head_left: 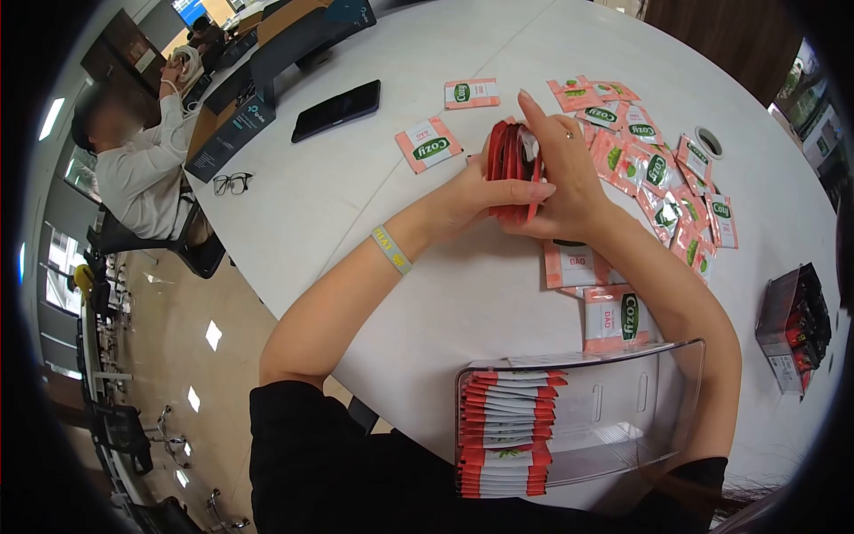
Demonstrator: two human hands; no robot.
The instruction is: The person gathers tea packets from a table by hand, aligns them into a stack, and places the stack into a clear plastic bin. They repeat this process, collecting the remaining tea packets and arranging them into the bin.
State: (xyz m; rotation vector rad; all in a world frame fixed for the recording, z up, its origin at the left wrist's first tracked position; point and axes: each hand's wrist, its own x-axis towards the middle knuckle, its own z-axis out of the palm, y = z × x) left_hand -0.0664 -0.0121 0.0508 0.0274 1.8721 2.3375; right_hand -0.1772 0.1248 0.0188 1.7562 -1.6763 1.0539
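Between my two hands, over the white table, a stack of red sachets [509, 165] stands on edge. My left hand [476, 198] grips it from the left, thumb laid across the near side. Around its right side my right hand [567, 182] is wrapped, with the index finger pointing up. Under and near my right forearm lie Cozy sachets [614, 316], pink and white with a green label. Closest to my body, a clear plastic box [614, 400] holds a tight row of sachets [507, 436] along its left side.
Many loose sachets [654, 165] spread at the right, by a roll of tape [708, 141]. Single sachets [429, 144], a black phone [336, 111], glasses [233, 184] and cardboard boxes [233, 129] lie further left. Another filled box [794, 329] stands far right. A person [138, 169] sits across.
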